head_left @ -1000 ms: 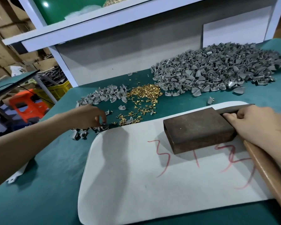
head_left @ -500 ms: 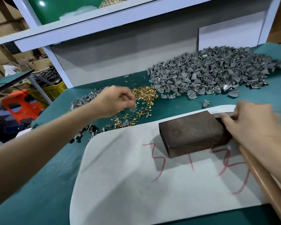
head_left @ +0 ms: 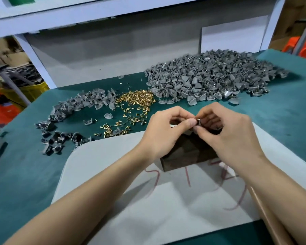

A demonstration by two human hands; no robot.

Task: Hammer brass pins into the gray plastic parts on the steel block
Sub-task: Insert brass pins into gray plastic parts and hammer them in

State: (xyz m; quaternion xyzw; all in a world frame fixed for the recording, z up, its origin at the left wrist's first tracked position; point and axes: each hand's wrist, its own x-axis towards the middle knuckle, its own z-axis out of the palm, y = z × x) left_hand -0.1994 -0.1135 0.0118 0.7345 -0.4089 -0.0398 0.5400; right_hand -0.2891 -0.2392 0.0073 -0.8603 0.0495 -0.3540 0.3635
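Note:
My left hand [head_left: 163, 131] and my right hand [head_left: 226, 131] meet above the dark steel block [head_left: 184, 154], which lies on a white pad [head_left: 113, 174] and is mostly hidden by them. Their fingertips pinch a small gray plastic part [head_left: 198, 122] between them. Whether a brass pin is held with it I cannot tell. A heap of brass pins [head_left: 136, 99] lies behind the hands on the green table. The hammer's wooden handle [head_left: 270, 221] lies at the lower right under my right forearm.
A big pile of gray plastic parts [head_left: 215, 76] fills the back right of the green table [head_left: 21, 174]. A smaller pile of gray parts [head_left: 74, 106] and a dark cluster [head_left: 58, 138] lie at the left. A white shelf frame [head_left: 34, 57] rises behind.
My left hand came from the pins and parts at the left over to the block. My right hand let go of the hammer and rose to meet it.

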